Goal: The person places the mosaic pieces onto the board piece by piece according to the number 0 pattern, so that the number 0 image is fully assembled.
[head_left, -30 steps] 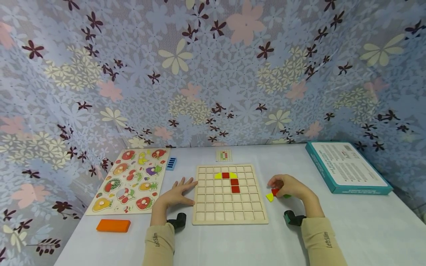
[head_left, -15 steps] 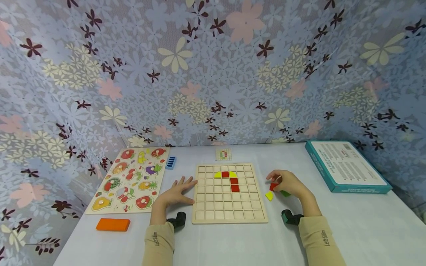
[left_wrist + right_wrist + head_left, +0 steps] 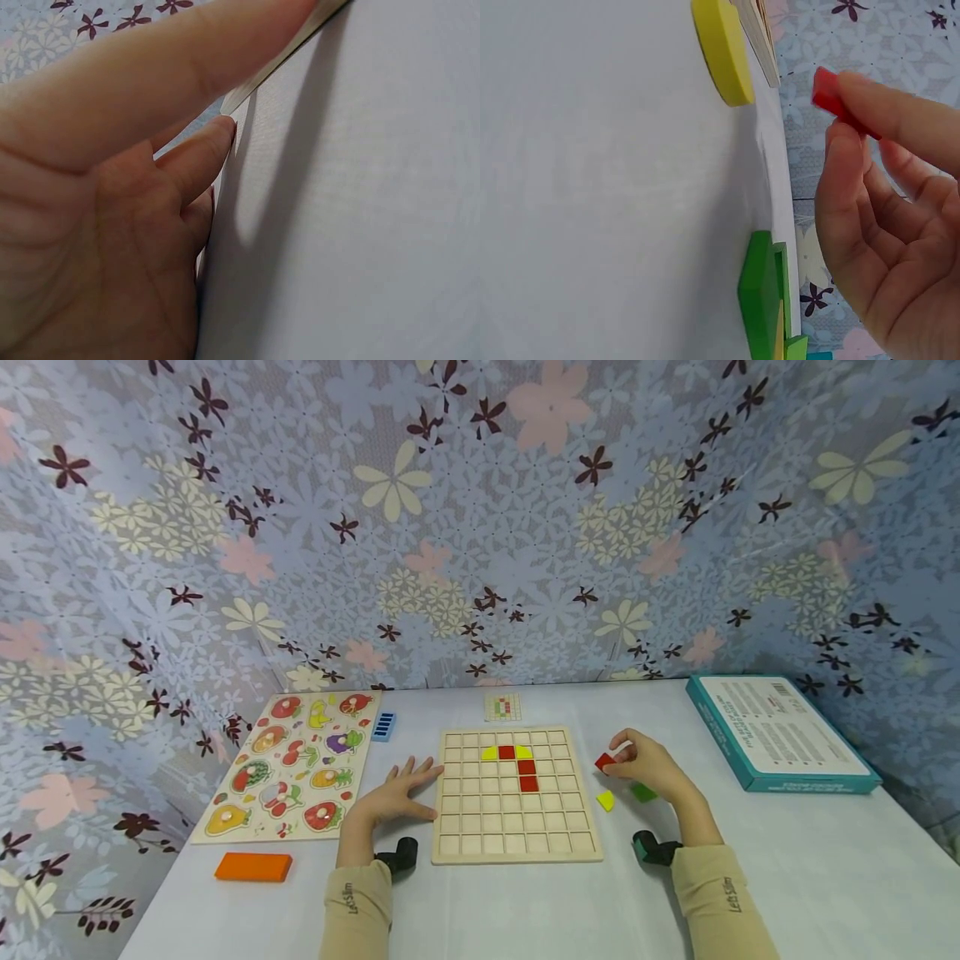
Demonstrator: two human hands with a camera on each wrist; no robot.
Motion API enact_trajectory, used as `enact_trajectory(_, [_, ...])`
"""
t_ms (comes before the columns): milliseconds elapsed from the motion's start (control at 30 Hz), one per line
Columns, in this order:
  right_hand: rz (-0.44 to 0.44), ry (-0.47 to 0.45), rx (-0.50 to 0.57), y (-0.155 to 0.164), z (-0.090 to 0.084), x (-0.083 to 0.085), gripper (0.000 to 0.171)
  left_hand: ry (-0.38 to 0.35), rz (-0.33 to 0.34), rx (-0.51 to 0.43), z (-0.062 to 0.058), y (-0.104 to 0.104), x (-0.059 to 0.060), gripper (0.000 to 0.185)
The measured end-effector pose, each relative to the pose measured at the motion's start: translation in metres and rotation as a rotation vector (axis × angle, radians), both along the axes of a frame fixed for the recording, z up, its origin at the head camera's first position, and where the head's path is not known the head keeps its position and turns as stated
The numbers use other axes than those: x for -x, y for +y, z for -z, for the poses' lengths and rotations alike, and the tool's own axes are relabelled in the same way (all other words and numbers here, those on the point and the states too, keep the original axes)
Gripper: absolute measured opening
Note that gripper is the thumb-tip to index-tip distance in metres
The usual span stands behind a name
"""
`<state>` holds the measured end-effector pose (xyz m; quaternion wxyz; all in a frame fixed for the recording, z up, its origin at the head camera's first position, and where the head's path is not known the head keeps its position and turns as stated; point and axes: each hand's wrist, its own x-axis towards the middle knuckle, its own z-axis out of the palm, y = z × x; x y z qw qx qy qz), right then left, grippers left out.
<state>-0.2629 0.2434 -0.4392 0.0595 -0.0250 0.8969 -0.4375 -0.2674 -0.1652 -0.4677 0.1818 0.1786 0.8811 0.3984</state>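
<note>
A wooden grid board lies mid-table, bearing a yellow piece, a red tile, another yellow piece and two red tiles below on the right. Between thumb and index finger, my right hand pinches a red tile, lifted off the table to the board's right. Below it lie a loose yellow piece and green pieces. With fingers spread, my left hand rests at the board's left edge, its thumb and fingertips touching the rim.
A small pattern card lies behind the board. On the left are a fruit puzzle board, a small blue item and an orange block. A teal box sits at the back right, before a floral curtain.
My right hand has picked the red tile up from the loose pieces and moved it up and slightly left. The left hand stays in place.
</note>
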Motion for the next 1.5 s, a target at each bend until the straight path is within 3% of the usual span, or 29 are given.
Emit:
enact_trajectory(867, [0.020, -0.001, -0.013, -0.015, -0.004, 0.003, 0.022, 0.004, 0.001, 0.016, -0.002, -0.001, -0.001, 0.082])
enact_trajectory(1500, [-0.085, 0.049, 0.108, -0.049, -0.012, 0.011, 0.021, 0.002, -0.002, 0.004, -0.003, 0.001, -0.001, 0.082])
